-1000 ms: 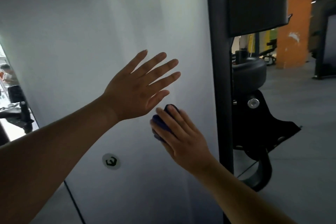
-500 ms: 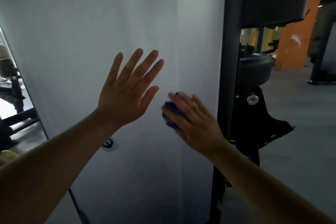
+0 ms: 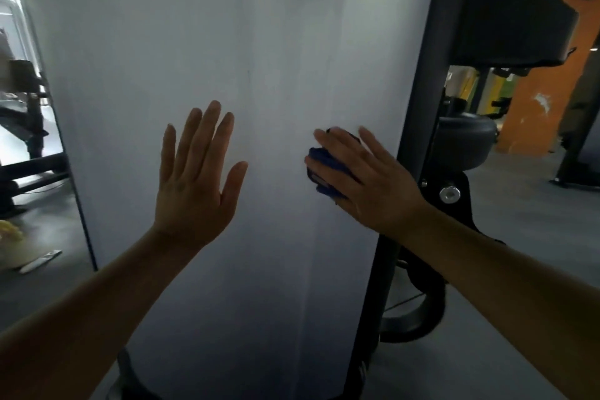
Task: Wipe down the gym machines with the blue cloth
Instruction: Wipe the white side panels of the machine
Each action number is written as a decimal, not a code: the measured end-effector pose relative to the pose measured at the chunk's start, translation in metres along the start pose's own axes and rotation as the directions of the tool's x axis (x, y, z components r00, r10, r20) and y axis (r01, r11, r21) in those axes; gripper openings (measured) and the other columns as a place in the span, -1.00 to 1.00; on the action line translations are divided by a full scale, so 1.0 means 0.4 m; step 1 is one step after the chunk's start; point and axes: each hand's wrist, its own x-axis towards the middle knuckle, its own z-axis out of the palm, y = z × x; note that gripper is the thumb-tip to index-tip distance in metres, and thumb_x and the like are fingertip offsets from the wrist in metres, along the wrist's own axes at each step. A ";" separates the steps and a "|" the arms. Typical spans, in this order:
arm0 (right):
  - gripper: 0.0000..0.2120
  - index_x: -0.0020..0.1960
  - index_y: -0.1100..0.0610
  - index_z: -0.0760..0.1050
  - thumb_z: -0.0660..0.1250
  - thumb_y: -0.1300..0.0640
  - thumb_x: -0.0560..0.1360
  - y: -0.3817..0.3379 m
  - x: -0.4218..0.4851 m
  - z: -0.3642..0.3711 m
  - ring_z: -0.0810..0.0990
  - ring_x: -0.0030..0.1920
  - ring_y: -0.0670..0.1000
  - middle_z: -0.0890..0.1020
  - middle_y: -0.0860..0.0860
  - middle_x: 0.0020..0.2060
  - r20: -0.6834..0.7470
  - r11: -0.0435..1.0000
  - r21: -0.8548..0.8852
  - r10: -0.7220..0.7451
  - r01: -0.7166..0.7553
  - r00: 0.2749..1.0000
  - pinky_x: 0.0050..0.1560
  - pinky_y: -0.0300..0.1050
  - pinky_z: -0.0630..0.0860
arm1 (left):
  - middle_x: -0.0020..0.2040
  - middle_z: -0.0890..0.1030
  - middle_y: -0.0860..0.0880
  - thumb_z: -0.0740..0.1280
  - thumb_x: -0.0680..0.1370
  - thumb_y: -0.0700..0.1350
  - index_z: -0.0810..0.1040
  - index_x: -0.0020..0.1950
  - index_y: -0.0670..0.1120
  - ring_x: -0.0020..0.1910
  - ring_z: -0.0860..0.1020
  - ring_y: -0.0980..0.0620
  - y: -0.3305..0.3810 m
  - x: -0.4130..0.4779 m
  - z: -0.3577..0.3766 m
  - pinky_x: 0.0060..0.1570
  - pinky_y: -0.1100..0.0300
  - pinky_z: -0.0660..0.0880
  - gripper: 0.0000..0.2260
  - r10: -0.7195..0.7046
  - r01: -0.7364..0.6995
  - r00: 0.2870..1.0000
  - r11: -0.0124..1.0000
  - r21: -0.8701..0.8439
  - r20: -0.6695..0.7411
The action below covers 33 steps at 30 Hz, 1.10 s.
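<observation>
A tall white panel [image 3: 194, 42] of the gym machine fills the middle of the head view. My right hand [image 3: 370, 185] presses a bunched blue cloth [image 3: 321, 162] against the panel's right part, fingers stretched over it, so most of the cloth is hidden. My left hand [image 3: 198, 178] is spread with straight fingers at the panel to the left of the cloth and holds nothing; whether it touches the surface I cannot tell.
A black upright post [image 3: 418, 107] borders the panel on the right, with a black pad [image 3: 513, 19] above and a round roller pad [image 3: 467, 140] behind it. An orange pillar [image 3: 535, 114] stands farther right. Dark equipment [image 3: 26, 127] stands at the left on grey floor.
My right hand has slid the cloth rightward and a little upward across the panel toward the black post. My left hand has turned more upright, and the view has shifted.
</observation>
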 end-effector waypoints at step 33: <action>-0.55 0.66 0.10 0.35 0.10 0.11 0.79 -0.252 0.235 0.129 0.16 0.72 0.22 0.22 0.19 0.71 0.260 0.927 0.104 -0.374 0.359 0.890 0.74 0.20 -0.10 | 0.80 -0.19 -0.10 0.10 0.80 0.11 -0.14 0.80 -0.10 0.77 -0.21 -0.16 -0.220 -0.051 -0.033 0.68 -0.40 -0.11 -0.33 -0.147 0.152 0.970 0.988 -0.011 0.193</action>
